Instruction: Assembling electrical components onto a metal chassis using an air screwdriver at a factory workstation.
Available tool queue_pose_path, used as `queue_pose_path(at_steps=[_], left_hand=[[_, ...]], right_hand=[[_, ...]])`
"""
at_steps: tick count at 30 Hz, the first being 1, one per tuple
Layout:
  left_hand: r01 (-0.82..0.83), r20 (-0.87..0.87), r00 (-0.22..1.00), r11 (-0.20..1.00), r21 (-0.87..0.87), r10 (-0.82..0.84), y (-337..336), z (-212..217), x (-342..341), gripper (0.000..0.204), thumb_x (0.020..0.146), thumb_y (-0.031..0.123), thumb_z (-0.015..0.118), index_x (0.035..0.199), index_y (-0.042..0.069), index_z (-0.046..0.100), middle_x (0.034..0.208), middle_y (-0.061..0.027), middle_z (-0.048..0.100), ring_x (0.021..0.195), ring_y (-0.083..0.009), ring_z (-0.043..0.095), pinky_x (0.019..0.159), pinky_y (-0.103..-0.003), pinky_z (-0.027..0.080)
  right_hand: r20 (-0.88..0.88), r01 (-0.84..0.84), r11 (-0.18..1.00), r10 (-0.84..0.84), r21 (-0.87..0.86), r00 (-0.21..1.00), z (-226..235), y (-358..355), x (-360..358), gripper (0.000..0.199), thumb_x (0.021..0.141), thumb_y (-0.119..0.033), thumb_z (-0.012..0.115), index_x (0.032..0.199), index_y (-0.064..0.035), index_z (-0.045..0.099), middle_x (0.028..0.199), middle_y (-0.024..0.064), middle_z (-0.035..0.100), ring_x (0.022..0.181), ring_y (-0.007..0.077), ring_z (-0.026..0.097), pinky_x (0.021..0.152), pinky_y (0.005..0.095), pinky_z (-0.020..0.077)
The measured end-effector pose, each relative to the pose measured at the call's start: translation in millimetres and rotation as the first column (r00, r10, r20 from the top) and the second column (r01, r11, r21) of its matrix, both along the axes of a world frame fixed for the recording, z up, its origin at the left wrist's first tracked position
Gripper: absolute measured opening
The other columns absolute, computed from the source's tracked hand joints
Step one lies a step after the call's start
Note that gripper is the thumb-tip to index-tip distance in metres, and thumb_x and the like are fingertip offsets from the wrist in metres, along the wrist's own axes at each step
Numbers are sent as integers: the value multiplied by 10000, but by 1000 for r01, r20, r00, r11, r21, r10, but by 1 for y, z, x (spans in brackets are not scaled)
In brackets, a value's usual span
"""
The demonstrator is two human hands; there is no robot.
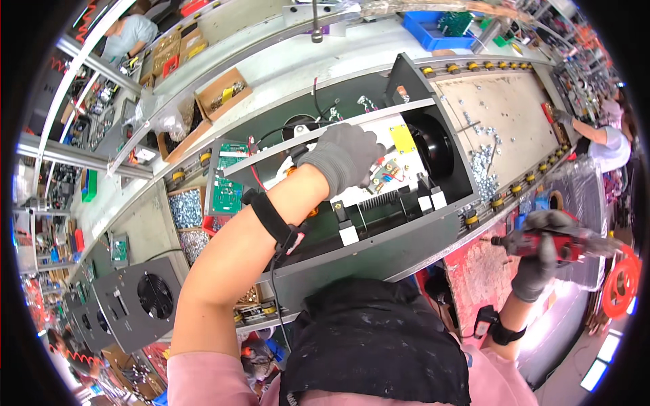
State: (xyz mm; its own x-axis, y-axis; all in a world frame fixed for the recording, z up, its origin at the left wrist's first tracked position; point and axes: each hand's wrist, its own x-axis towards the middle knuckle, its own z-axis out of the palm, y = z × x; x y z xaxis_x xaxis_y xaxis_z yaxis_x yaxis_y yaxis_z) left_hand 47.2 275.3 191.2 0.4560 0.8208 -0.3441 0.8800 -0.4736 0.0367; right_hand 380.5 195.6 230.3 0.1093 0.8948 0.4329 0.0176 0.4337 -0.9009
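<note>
My left hand (347,157), in a grey glove, reaches into a dark grey metal chassis (406,237). Its fingers are curled down beside a small circuit board (389,172) with colourful parts; what they grip, if anything, is hidden. A yellow label (403,138) lies on the white panel under that board, close to a round black fan (433,142). Off to the right, outside the chassis, my right hand (536,260), also gloved, is wrapped round a red and black power screwdriver (565,246). Its bit points left, over a red worn surface (477,274).
The chassis sits on a roller conveyor (525,184). Loose screws (482,162) lie scattered to its right. On the left are a green circuit board (229,183), bins of screws (186,208) and a panel with a fan (139,298). A co-worker's arm (589,130) shows at far right.
</note>
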Motion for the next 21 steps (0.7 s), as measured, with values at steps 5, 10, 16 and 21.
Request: queue_pose_path(at_steps=[5,10,16,21], left_hand=[[79,24,996,994,72,-81,-3,-5,-7,522,726,426,700,1191,210,602,939,-36,623,939,-241,621,753,-375,516],[-65,41,997,987,147,60,-14,-4,-4,427,755,381,691,1140,209,625,933,-52,621,926,-243,628,741,-383,516],[-480,709,551,862,-162,440,-53,10,-77,305,810,131,545,1104,100,622,977,-99,639,810,-190,613,728,-313,505],[-665,778,-40,564,-489,627,-150,15,-195,288,842,0,502,1112,-35,596,950,-116,651,847,-160,641,740,-266,530]], right_hand=[[239,315,737,-211,-598,948,-144,-65,64,375,811,-59,687,1144,-39,516,934,31,596,837,111,558,707,265,482],[856,529,793,-18,-302,516,-275,-122,135,533,731,-107,743,1197,-81,486,1049,135,570,910,298,582,765,387,481],[979,668,721,72,-184,191,-270,-117,125,503,760,-117,684,1226,-77,502,1148,193,517,1065,399,489,920,462,405],[834,393,899,-363,195,416,-151,-96,-14,415,827,-92,629,1220,-31,512,1198,180,507,1113,365,486,964,434,388]])
